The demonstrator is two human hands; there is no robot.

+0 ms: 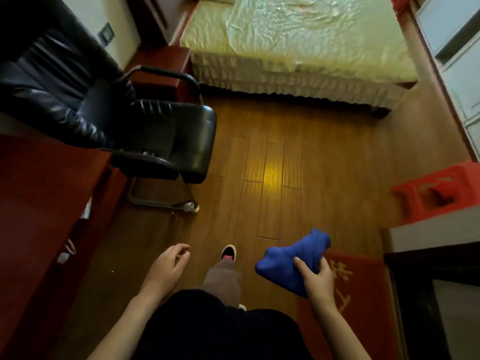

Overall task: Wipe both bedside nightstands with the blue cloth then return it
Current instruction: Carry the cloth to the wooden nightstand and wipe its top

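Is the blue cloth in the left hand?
No, the right hand holds the cloth; the left hand is empty.

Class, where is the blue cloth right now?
In the head view, the blue cloth is bunched in the right hand, lower right, above the wooden floor beside the red mat.

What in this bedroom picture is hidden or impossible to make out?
Head view only:
- Nightstand: mostly hidden behind the black chair; nothing shows of a second one.
- Bed: head end cut off by the top edge.
- Blue cloth: bunched in the right hand, so its shape is unclear.
- Red mat: writing partly covered by that arm.
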